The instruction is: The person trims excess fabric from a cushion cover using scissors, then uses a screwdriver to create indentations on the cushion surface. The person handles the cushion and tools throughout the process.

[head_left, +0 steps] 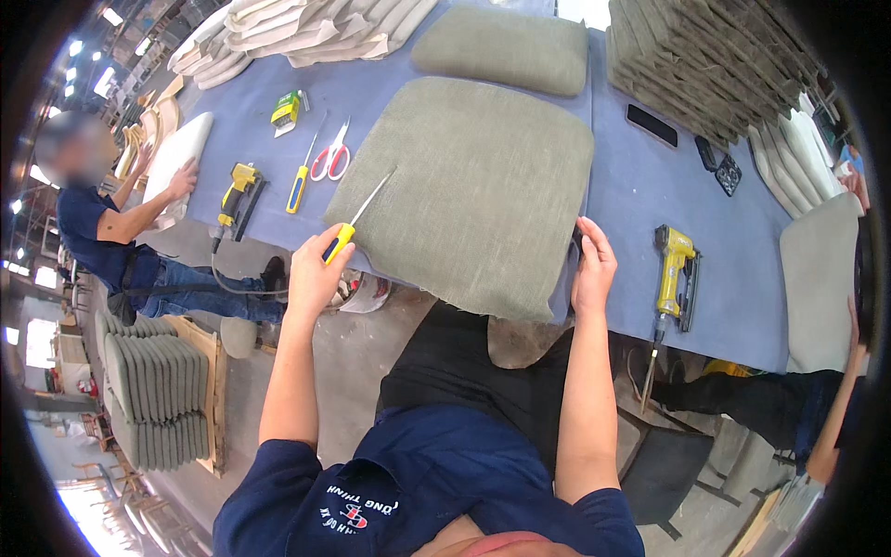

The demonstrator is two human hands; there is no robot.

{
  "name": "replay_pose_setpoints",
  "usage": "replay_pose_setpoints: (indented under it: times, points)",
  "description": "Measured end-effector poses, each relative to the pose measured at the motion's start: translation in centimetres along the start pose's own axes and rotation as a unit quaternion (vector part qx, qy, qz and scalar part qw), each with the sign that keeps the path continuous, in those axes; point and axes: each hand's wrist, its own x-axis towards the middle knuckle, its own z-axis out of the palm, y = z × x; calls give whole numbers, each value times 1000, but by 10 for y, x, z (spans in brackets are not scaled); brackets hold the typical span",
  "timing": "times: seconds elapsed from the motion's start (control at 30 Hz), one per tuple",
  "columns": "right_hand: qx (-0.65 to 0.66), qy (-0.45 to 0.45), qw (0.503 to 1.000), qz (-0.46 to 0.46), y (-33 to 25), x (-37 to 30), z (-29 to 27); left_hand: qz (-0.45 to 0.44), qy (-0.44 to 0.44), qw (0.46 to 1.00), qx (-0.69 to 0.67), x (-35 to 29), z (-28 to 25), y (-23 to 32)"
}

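My left hand point(316, 269) is closed round the yellow-and-blue handle of a screwdriver point(365, 213). Its slim shaft tapers to a tip over the left part of a grey-green fabric-covered seat pad point(473, 186), which lies at the table's front edge with a frayed near edge. Whether the tip touches the fabric I cannot tell. My right hand point(593, 267) grips the pad's right edge, fingers curled beside it. Left of the pad lie red-and-white-handled scissors point(331, 160) and a second yellow-and-blue screwdriver point(298, 188).
Yellow staple guns lie left point(240, 197) and right point(676, 278) on the blue-grey table point(631, 195). A green-and-yellow box point(287, 111), a phone point(652, 125), another pad point(501, 48) and fabric stacks point(705, 65) lie farther off. Co-workers stand left point(111, 223) and right point(831, 418).
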Motion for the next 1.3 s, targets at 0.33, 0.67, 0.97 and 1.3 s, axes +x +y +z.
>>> replay_pose_setpoints:
  times: [0.33,0.67,0.97,1.3]
  points:
    - [-2,-4,1000,8,4,5,-3,-249,-82,918,-296,-3,27,-5]
    - [5,-2,1000,-1,2,2,0,-316,-246,273,-875,-23,75,-40]
    - [3,-1,1000,5,3,4,-1,-215,136,649,-717,-22,75,-27]
    - [17,1,1000,3,5,3,-6,-191,11,545,-816,-11,5,7]
